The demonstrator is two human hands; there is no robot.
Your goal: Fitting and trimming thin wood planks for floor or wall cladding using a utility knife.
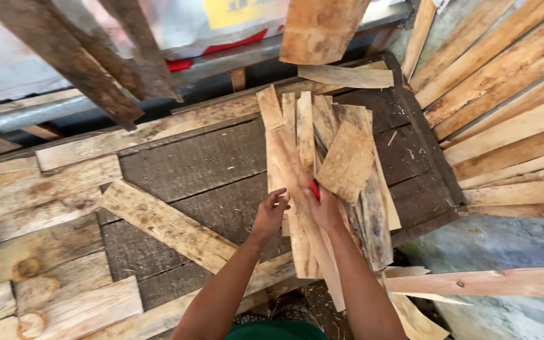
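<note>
A loose pile of thin wood slats lies on a dark plank worktop. My right hand rests on the pile and grips a small red thing against a long pale slat; I cannot tell what the red thing is. My left hand hovers at the left edge of that slat, fingers curled and apart, holding nothing. A short square piece of rough board lies tilted on top of the pile just beyond my right hand.
Long pale planks are stacked at the right. A diagonal board lies on the worktop at the left, near weathered boards. Dark beams lean at the top left. One plank juts in at the lower right.
</note>
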